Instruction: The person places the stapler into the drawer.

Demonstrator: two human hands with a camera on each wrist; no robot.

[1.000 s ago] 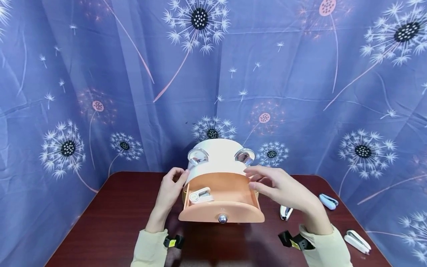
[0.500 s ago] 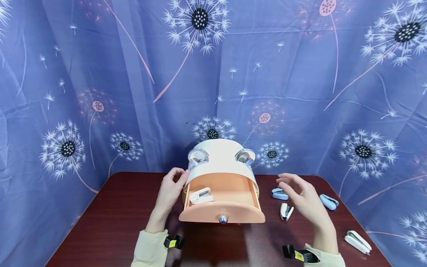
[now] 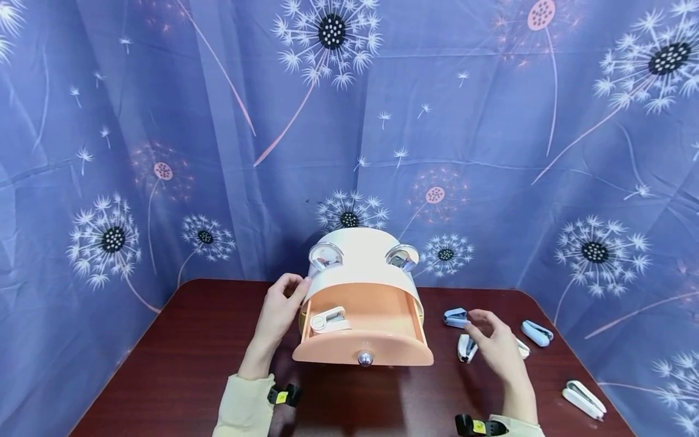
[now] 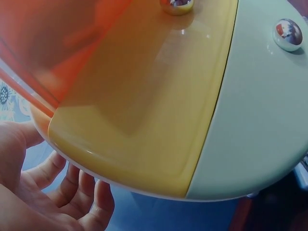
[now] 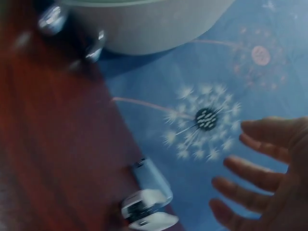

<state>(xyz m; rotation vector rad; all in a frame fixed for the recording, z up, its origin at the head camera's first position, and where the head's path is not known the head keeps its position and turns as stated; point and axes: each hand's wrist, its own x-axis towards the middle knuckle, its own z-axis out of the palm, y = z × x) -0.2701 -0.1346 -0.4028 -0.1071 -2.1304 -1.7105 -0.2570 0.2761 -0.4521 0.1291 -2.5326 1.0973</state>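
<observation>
A rounded white cabinet [image 3: 363,258] stands mid-table with its orange top drawer [image 3: 363,345] pulled out. A white mini stapler [image 3: 327,320] lies in that drawer's left side. My left hand [image 3: 278,312] touches the cabinet's left side, fingers loosely bent against the wall behind the rim, as the left wrist view shows. My right hand [image 3: 494,340] hovers with loosely bent fingers over the staplers on the right, holding nothing. Beneath or beside it are a blue stapler [image 3: 454,317], a white stapler [image 3: 466,349] and another white stapler [image 3: 523,348], partly hidden by the hand.
Farther right lie a blue stapler [image 3: 537,333] and a white stapler [image 3: 584,400] near the table edge. Below the orange drawer, a yellow drawer [image 4: 144,115] and a pale green drawer [image 4: 255,106] are closed. A blue dandelion-print curtain [image 3: 349,121] hangs behind the table.
My right hand has left the cabinet's right side and moved right, then down over the staplers. My left hand stays at the cabinet's left side.
</observation>
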